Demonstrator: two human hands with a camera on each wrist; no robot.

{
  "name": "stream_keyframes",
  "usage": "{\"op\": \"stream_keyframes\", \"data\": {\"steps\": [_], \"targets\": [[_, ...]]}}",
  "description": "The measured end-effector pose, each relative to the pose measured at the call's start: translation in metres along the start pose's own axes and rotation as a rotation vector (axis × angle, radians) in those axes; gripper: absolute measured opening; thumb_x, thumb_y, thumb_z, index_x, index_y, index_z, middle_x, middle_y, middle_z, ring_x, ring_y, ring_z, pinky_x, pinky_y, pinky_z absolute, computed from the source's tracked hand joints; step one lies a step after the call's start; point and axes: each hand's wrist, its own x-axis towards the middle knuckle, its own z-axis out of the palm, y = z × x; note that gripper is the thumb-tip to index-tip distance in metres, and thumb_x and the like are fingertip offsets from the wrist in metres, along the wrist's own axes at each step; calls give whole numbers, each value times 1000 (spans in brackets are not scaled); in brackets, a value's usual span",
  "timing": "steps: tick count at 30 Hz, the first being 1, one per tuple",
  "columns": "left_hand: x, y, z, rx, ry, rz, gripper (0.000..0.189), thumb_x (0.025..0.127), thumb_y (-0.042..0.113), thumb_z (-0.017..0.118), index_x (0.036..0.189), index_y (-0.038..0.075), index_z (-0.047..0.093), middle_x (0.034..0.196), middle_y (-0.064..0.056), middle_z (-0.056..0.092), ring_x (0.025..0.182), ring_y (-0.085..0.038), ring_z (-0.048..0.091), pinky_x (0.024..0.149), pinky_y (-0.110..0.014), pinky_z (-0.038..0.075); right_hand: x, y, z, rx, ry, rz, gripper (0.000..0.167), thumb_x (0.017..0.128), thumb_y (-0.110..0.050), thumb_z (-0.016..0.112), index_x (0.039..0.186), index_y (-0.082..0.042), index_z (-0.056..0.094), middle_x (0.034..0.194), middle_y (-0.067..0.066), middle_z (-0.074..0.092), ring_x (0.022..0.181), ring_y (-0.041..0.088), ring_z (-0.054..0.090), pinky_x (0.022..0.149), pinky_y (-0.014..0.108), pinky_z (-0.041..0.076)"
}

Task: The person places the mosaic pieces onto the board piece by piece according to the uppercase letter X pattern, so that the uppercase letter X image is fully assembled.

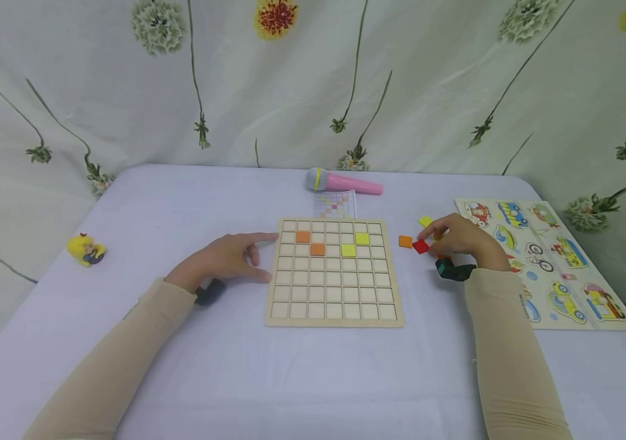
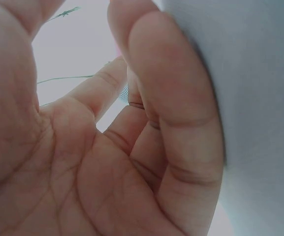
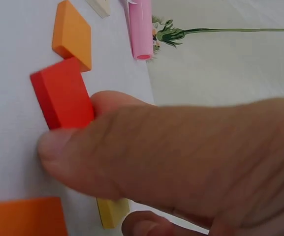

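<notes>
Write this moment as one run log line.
left hand: at grid board edge; right hand: pinching red tile; on grid board: two orange tiles, two yellow tiles

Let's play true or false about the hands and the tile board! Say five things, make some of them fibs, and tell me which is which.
1. The right hand pinches a red tile. True.

2. The board has two orange tiles and two yellow tiles in it. True.

3. The left hand holds a yellow tile. False: it holds nothing, and its fingertip and thumb are at the board's left edge.

4. A small card lies between the pink microphone and the board. True.

5. The yellow-haired figure is on the board. False: it is on the table, off to the left of the board.
</notes>
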Motion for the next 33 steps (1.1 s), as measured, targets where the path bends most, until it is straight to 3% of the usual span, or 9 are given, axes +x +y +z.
{"op": "stream_keyframes", "data": {"steps": [8,15,25,33], "targets": [[0,0,0,-3,-4,-1,93,90,35,90,167,16,43,103,-5,64,78,-20,54,73,-35,46,-2,0,-2,-36,17,-60,26,89,-9,79,113,2,77,106,16,61,101,34,51,81,41,42],[-1,0,-1,-7,-5,9,93,90,35,90,167,15,43,103,-5,64,78,-19,54,74,-35,46,-2,-1,-2,-6,78,-138,28,94,-15,80,114,3,74,117,20,71,111,37,56,92,46,44],[-1,-1,-1,3,2,16,92,90,35,90,167,15,43,102,-5,64,78,-19,54,74,-35,46,7,-5,5,137,127,-220,29,95,-10,81,118,3,70,99,8,76,93,23,61,76,31,48],[-1,-1,-1,6,6,24,92,90,35,90,167,14,44,101,-4,65,78,-19,54,75,-35,45,14,-10,14,309,80,-271,32,96,-9,79,122,5,67,89,-3,75,74,16,55,59,27,42]]}}
